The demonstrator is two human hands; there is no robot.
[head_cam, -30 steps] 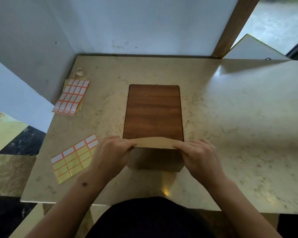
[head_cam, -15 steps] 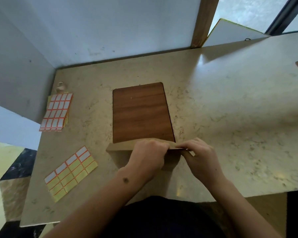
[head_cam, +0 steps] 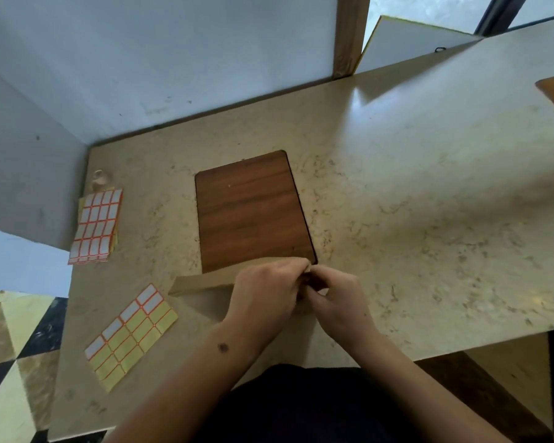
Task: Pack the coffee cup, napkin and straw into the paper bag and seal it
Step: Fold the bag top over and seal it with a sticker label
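A person's left hand (head_cam: 266, 292) and right hand (head_cam: 339, 302) met over the folded top of a brown paper bag (head_cam: 202, 284) at the near edge of a marble-patterned table (head_cam: 413, 219). The fingers (head_cam: 296, 270) of the left hand were curled over the bag's folded flap near its right end, gripping it. The right hand's fingers (head_cam: 325, 281) were also curled in tight, tip to tip with the left hand's, apparently pinching the same corner of the flap, though the contact itself was hidden between the hands. The bag's flap ran out from under the left hand toward 9 o'clock, its far edge overlapping the near end of a dark wooden board (head_cam: 253, 212) that lay at 12 o'clock from the hands. A yellow label sheet (head_cam: 131, 335) with a few white labels lay at 8 o'clock from the hands, close to the bag's left end. A stack of white, orange-bordered label sheets (head_cam: 96, 227) sat at 10 o'clock, near the table's far left corner
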